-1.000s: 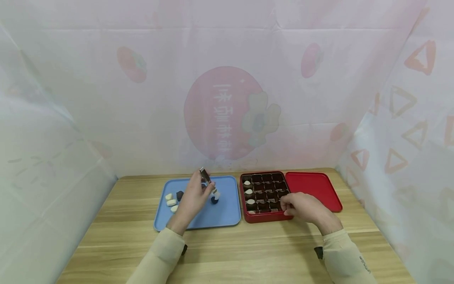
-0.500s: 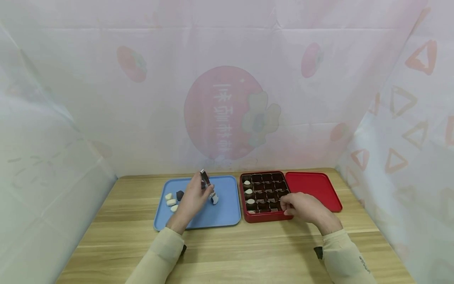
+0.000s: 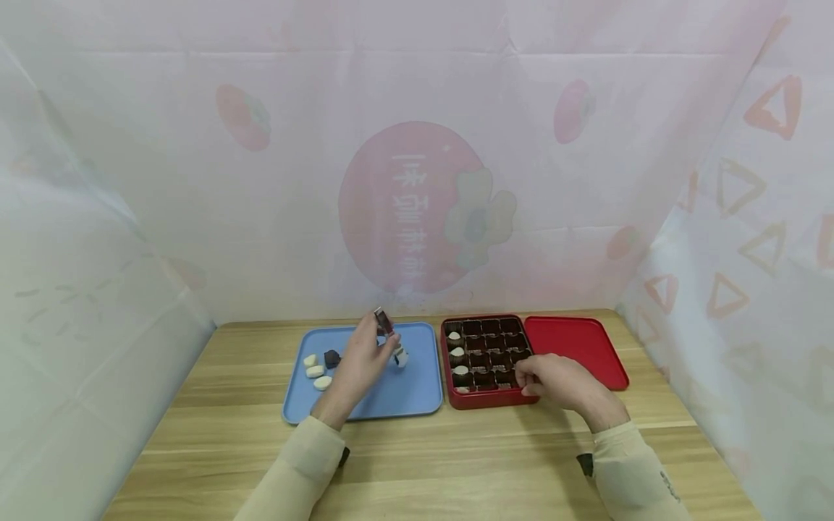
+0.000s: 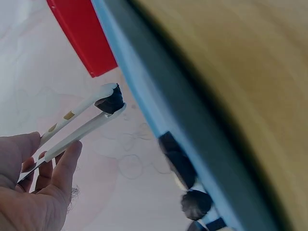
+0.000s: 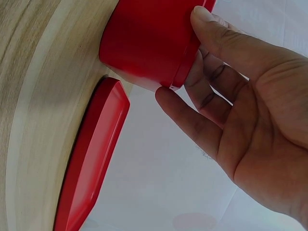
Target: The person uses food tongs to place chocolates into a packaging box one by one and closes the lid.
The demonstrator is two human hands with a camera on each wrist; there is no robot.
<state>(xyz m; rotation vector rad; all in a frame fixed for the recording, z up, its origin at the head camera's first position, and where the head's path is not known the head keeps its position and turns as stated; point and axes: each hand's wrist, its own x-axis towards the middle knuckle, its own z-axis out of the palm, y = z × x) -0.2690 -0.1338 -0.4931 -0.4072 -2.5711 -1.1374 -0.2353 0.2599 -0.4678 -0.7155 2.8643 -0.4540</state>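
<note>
My left hand (image 3: 358, 362) grips white tongs (image 4: 81, 130) with a dark metal-tipped end sticking up past the fingers. Between the tongs' tips sits a dark chocolate (image 4: 111, 101), which the left wrist view shows raised off the blue tray (image 3: 407, 401). My right hand (image 3: 562, 380) holds the front right corner of the red box (image 3: 491, 399), its thumb against the outer wall and fingers at the rim. Dark divided cups fill that box, and white-topped chocolates (image 3: 460, 370) stand in its leftmost column.
On the tray's left side lie several white chocolates (image 3: 316, 372) and a dark one (image 3: 331, 359); the left hand partly hides others. A red lid (image 3: 576, 351) lies right of the box. Printed cloth (image 3: 293, 181) walls the table's back and sides.
The tongs have closed on the dark chocolate and lifted it from the tray. My left hand has shifted slightly right. The right hand stays on the box corner.
</note>
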